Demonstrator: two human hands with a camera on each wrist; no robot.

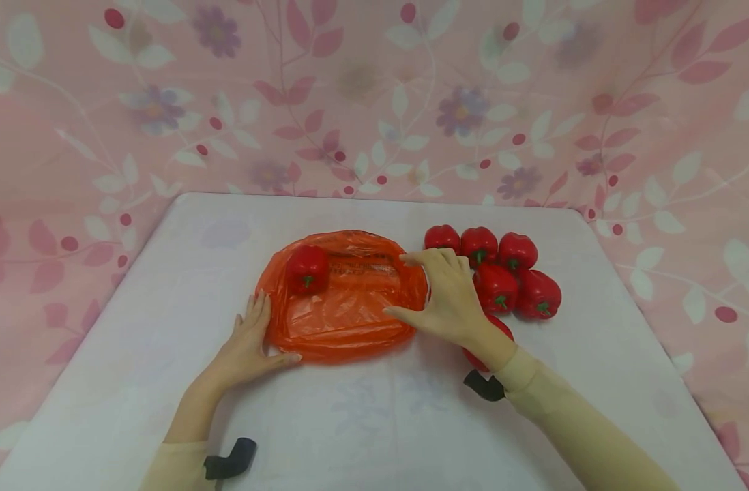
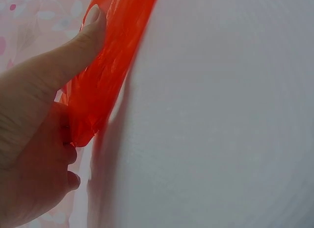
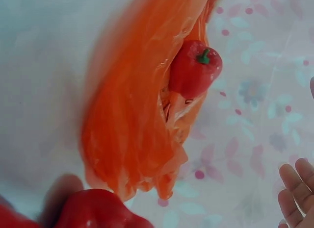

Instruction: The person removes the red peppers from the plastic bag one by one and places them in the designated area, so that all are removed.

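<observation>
An orange plastic bag (image 1: 350,341) lies spread on the table with its mouth widened into an oval. One red bell pepper (image 1: 307,270) sits inside it, toward the left. My left hand (image 1: 245,344) rests against the bag's lower left side, thumb along the near rim and fingers on the left wall. At the right rim is my right hand (image 1: 448,296), thumb and fingers spread apart; its fingers (image 3: 297,189) hold nothing in the right wrist view. Behind that hand, several red peppers (image 1: 537,293) stand grouped. Another pepper (image 1: 479,358) is partly hidden beneath the right wrist.
A white cloth covers the table (image 1: 362,423), whose far edge meets a pink floral curtain (image 1: 362,102). Dark wrist pieces (image 1: 230,460) show at both sleeves. Close to the right wrist camera is a red pepper (image 3: 100,211).
</observation>
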